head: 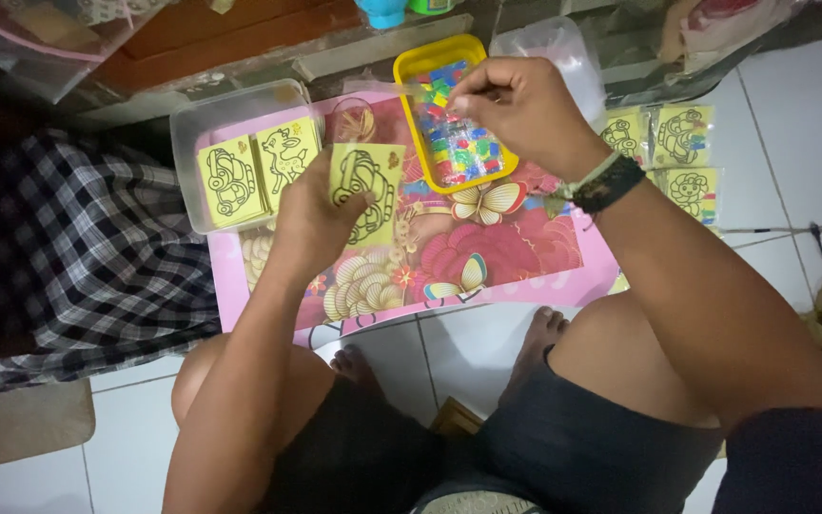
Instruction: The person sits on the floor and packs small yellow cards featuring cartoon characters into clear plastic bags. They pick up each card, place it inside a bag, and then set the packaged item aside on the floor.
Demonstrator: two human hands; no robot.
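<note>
My left hand (pixel 308 211) holds a small yellow card with a black car outline (pixel 367 188) upright over a pink floral mat (pixel 487 249). My right hand (pixel 518 103) hovers over a yellow tray (pixel 427 60) of small coloured pieces, its fingers pinched on something thin and clear that I cannot make out. A dark and green wristband (pixel 609 181) sits on the right wrist.
A clear plastic box (pixel 230 103) at the left holds two more yellow picture cards (pixel 257 169). Three packaged cards (pixel 682 157) lie on the white tiled floor at the right. A checked cloth (pixel 97 247) is at the left, a cable (pixel 815 233) at the far right. My knees and feet are below.
</note>
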